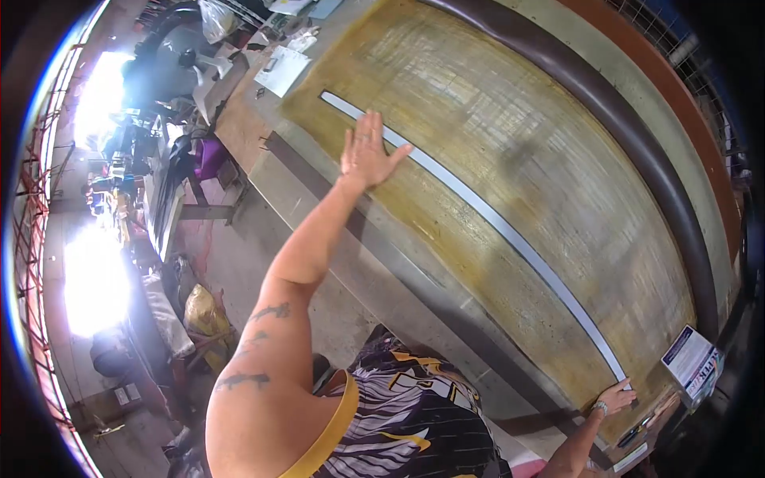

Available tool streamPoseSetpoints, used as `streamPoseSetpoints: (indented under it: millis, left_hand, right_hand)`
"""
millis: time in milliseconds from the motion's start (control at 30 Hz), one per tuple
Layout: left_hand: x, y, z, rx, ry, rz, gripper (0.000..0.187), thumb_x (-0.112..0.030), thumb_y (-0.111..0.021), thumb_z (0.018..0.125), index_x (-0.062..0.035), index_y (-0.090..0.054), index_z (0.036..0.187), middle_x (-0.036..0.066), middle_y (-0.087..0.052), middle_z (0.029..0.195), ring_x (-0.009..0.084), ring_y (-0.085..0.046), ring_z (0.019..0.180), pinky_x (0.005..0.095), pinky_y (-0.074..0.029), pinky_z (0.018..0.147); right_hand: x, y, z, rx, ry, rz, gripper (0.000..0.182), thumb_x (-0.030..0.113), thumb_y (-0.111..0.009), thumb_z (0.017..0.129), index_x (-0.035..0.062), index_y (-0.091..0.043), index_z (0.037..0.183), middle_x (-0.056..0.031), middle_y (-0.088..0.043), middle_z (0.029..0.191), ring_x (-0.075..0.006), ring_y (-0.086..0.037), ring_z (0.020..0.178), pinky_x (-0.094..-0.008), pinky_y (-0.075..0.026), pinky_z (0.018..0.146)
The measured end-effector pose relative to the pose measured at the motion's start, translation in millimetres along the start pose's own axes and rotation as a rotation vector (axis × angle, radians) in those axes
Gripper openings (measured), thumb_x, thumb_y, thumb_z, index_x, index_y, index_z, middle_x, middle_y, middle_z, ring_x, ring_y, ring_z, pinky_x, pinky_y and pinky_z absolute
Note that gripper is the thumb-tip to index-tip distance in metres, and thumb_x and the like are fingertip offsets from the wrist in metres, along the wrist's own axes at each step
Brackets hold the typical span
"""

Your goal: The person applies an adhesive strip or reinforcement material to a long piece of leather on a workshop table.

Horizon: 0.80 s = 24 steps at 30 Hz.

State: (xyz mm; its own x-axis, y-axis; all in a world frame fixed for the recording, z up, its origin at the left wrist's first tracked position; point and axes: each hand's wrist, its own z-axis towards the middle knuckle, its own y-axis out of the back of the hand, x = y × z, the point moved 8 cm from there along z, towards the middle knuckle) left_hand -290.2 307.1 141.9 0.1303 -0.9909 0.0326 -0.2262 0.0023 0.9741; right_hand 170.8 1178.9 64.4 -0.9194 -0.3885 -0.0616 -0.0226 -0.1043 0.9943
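Observation:
A long, narrow, pale strip (510,231) with dark edges lies lengthwise across the worn, yellow-brown work surface (446,227). My left hand (369,153) rests flat near the strip's far-left end, fingers stretched and thumb spread, its fingers and thumb reaching onto the strip. At the lower right my right hand (615,397) has its fingers closed at the strip's other end, covering part of it. A watch or bracelet (601,408) is on that wrist.
A thick dark brown roll (637,143) runs along the table's far side. Near my right hand are a printed box (690,362) and some tools (647,422). Papers (283,70) lie at the table's left end. Bags and clutter (209,311) stand on the floor to the left.

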Motion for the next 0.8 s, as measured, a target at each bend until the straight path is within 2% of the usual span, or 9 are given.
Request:
streamPoseSetpoints:
  millis: [267, 400, 500, 533, 600, 633, 667, 700, 800]
  left_hand:
    - [123.6, 14.8, 91.1, -0.093, 0.134, 0.003, 0.099, -0.074, -0.033, 0.097, -0.0054, -0.008, 0.163, 0.014, -0.009, 0.170, 0.0284, -0.006, 0.158, 0.0487, -0.006, 0.127]
    - [134.4, 21.5, 99.0, -0.142, 0.129, 0.046, 0.091, -0.071, -0.034, 0.098, -0.0082, -0.018, 0.163, 0.015, -0.017, 0.169, 0.0306, -0.010, 0.157, 0.0499, -0.006, 0.127]
    - [148.4, -1.3, 119.4, -0.091, -0.076, 0.119, 0.060, -0.032, -0.055, 0.094, -0.0142, -0.048, 0.151, 0.014, -0.046, 0.154, 0.0332, -0.046, 0.135, 0.0449, -0.036, 0.113]
    - [164.3, -35.2, 136.9, 0.032, -0.278, 0.205, 0.058, -0.015, -0.058, 0.089, -0.0174, -0.054, 0.147, 0.012, -0.056, 0.147, 0.0295, -0.061, 0.123, 0.0402, -0.050, 0.102]
    - [148.5, -2.5, 124.5, -0.047, -0.091, 0.087, 0.051, -0.032, -0.055, 0.097, -0.0159, -0.056, 0.145, 0.014, -0.065, 0.134, 0.0305, -0.066, 0.112, 0.0423, -0.053, 0.096]
    - [136.8, 18.2, 112.7, -0.094, -0.002, 0.022, 0.051, -0.041, -0.054, 0.100, -0.0151, -0.057, 0.145, 0.015, -0.069, 0.127, 0.0310, -0.069, 0.106, 0.0434, -0.054, 0.094]
    - [129.8, 33.1, 108.5, 0.026, 0.292, 0.212, 0.069, -0.061, -0.046, 0.101, -0.0146, -0.047, 0.152, 0.018, -0.059, 0.142, 0.0346, -0.061, 0.124, 0.0469, -0.049, 0.102]
    - [155.7, 6.3, 143.5, -0.440, 0.222, 0.385, 0.083, -0.070, -0.039, 0.099, -0.0096, -0.039, 0.156, 0.019, -0.043, 0.157, 0.0356, -0.043, 0.142, 0.0494, -0.040, 0.113]
    - [85.8, 32.6, 120.4, -0.374, 0.138, 0.210, 0.084, -0.065, -0.043, 0.099, -0.0055, -0.031, 0.158, 0.020, -0.029, 0.164, 0.0384, -0.031, 0.149, 0.0507, -0.028, 0.120]
  right_hand:
    - [-9.1, 3.9, 2.6, -0.057, 0.079, 0.002, 0.098, 0.075, -0.025, 0.099, -0.0027, -0.026, 0.158, -0.0205, -0.024, 0.166, -0.0343, -0.022, 0.154, -0.0466, -0.021, 0.124]
    - [-7.5, 5.6, -0.5, -0.076, 0.126, 0.067, 0.086, 0.062, -0.040, 0.103, -0.0086, -0.034, 0.152, -0.0278, -0.033, 0.159, -0.0386, -0.033, 0.147, -0.0445, -0.020, 0.124]
    - [22.6, 19.8, -20.3, 0.223, 0.373, -0.196, 0.051, 0.035, -0.041, 0.108, -0.0027, -0.053, 0.140, -0.0236, -0.048, 0.151, -0.0426, -0.043, 0.139, -0.0487, -0.028, 0.120]
    - [-5.5, 15.3, -19.9, 0.009, 0.080, 0.131, 0.046, 0.030, -0.037, 0.109, 0.0009, -0.056, 0.139, -0.0201, -0.050, 0.151, -0.0410, -0.042, 0.140, -0.0469, -0.027, 0.121]
    - [-31.6, 8.4, -15.4, 0.009, -0.133, 0.434, 0.053, 0.038, -0.040, 0.108, -0.0011, -0.054, 0.141, -0.0219, -0.049, 0.151, -0.0362, -0.043, 0.142, -0.0420, -0.028, 0.122]
    - [-40.7, 2.4, -7.6, 0.007, -0.246, 0.871, 0.058, 0.045, -0.045, 0.105, -0.0020, -0.057, 0.138, -0.0197, -0.052, 0.149, -0.0330, -0.046, 0.140, -0.0408, -0.029, 0.121]
    - [-48.1, 0.8, -2.9, -0.046, -0.370, 1.303, 0.064, 0.051, -0.050, 0.103, -0.0029, -0.060, 0.135, -0.0175, -0.055, 0.147, -0.0298, -0.048, 0.139, -0.0396, -0.030, 0.120]
    - [-40.4, -0.2, -7.6, -0.040, -0.626, 1.757, 0.065, 0.053, -0.052, 0.102, -0.0024, -0.059, 0.135, -0.0170, -0.061, 0.139, -0.0290, -0.055, 0.131, -0.0381, -0.031, 0.118]
    - [-65.9, 1.9, -4.3, -0.101, -0.745, 2.068, 0.073, 0.061, -0.038, 0.103, -0.0025, -0.053, 0.137, -0.0162, -0.065, 0.134, -0.0309, -0.060, 0.126, -0.0401, -0.032, 0.115]
